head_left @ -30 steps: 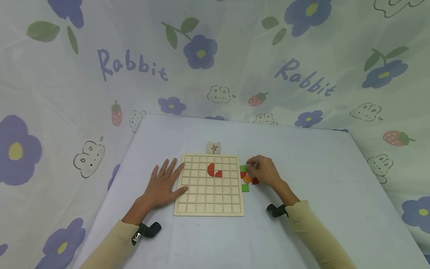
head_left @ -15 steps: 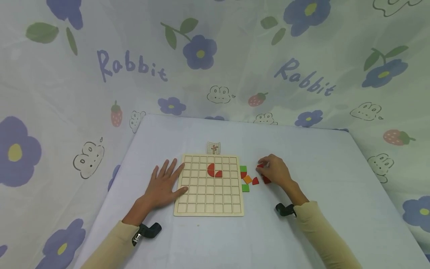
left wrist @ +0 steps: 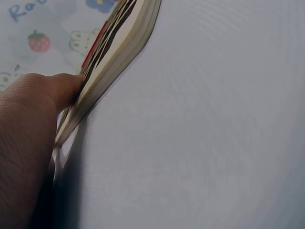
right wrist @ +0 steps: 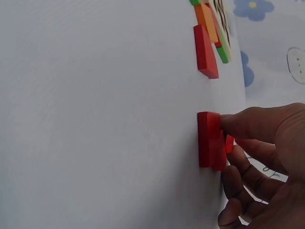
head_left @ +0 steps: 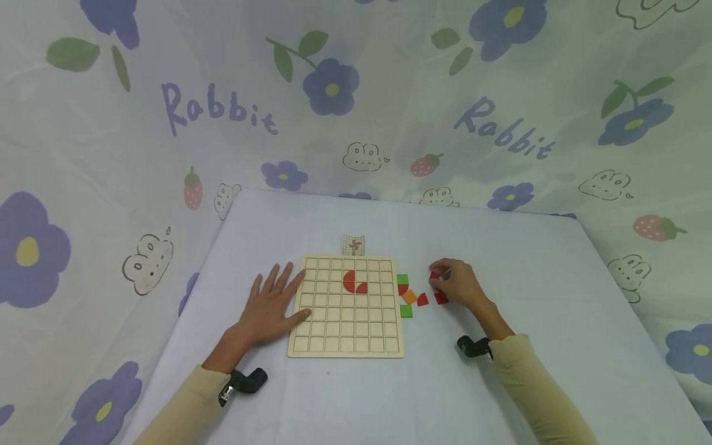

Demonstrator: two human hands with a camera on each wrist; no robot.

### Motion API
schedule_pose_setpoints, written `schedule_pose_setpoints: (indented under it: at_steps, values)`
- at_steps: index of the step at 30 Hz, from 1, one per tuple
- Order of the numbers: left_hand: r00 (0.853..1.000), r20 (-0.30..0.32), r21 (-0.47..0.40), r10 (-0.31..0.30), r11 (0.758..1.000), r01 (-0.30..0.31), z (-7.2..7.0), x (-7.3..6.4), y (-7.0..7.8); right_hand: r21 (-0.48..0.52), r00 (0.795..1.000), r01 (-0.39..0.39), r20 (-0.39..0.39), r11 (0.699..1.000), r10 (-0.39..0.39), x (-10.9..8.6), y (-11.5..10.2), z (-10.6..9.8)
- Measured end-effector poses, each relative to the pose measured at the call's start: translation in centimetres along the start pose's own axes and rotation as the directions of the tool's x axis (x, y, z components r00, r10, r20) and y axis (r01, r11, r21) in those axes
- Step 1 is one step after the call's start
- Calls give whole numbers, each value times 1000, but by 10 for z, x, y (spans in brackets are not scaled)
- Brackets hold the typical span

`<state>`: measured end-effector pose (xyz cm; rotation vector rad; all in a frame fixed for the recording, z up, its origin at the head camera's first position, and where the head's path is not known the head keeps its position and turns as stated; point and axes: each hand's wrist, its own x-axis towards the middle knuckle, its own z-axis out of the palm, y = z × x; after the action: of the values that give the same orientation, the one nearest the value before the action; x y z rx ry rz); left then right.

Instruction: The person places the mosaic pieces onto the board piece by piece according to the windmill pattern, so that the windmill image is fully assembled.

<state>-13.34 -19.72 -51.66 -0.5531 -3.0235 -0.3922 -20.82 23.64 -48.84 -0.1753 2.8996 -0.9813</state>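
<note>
A pale wooden grid board (head_left: 347, 324) lies flat on the table. Set in it are a red half-round piece (head_left: 348, 282) and a red quarter-round piece (head_left: 362, 288). My left hand (head_left: 269, 312) rests on the board's left edge, fingers spread and straight. In the left wrist view the thumb (left wrist: 66, 89) touches the board's side. Right of the board, my right hand (head_left: 458, 284) pinches a small red piece (head_left: 434, 276) between thumb and forefinger. Another red piece (right wrist: 205, 138) lies just under that hand; its outline is partly covered.
Beside the board's right edge lie two green pieces (head_left: 406, 311), a red piece (head_left: 403, 289), an orange square (head_left: 410, 297) and a red quarter-round piece (head_left: 423, 300). A small pattern card (head_left: 353, 245) sits behind the board. A printed curtain (head_left: 389, 93) hangs behind the white table (head_left: 500, 259).
My right hand has moved right, away from the loose pieces by the board. A red piece shows between its fingers, with another beneath. The left hand and board stay put.
</note>
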Motion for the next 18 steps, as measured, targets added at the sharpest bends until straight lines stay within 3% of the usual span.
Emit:
schedule_pose_setpoints:
  at_steps: [10, 18]
  values:
    - [1000, 2, 8, 3, 1000, -3, 1, 1, -2, 36, 996, -56, 65, 998, 53, 5, -3, 0]
    - [1000, 7, -6, -2, 1000, 2, 0, 0, -1, 66, 997, 67, -28, 996, -65, 3, -20, 7]
